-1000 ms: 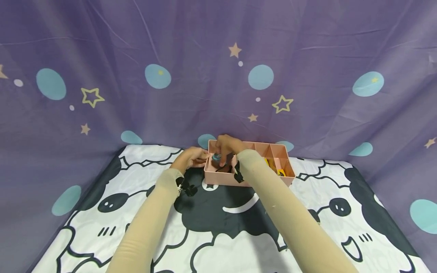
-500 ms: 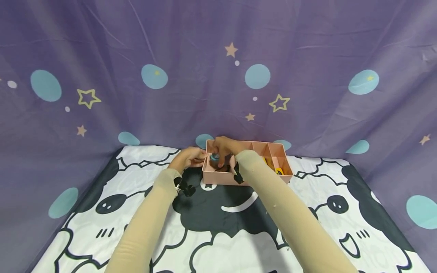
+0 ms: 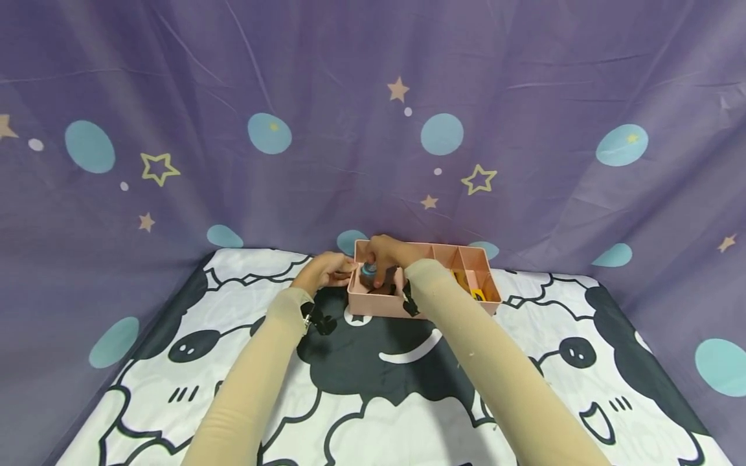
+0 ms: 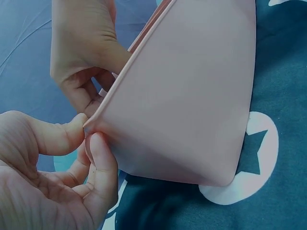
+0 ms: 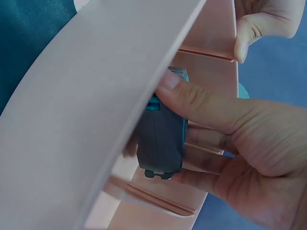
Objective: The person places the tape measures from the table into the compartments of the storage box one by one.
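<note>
A pink divided box [image 3: 379,305] stands near the back of the table. At its left end my left hand [image 3: 326,268] pinches the rim between thumb and fingers, as the left wrist view [image 4: 62,177] shows. My right hand [image 3: 387,252] reaches into the left compartment. There its thumb and fingers grip a small blocky dark grey and teal object [image 5: 160,136], whose exact kind I cannot tell. In the right wrist view the object hangs between the box's long wall and a divider [image 5: 160,201]. Part of it is hidden behind the thumb and the wall.
Yellow items [image 3: 478,294] lie in the right part of the box. A black and white cartoon-print cloth [image 3: 402,414] covers the table. Behind it hangs a purple curtain [image 3: 350,181] with stars and blue dots, close to the box's back edge.
</note>
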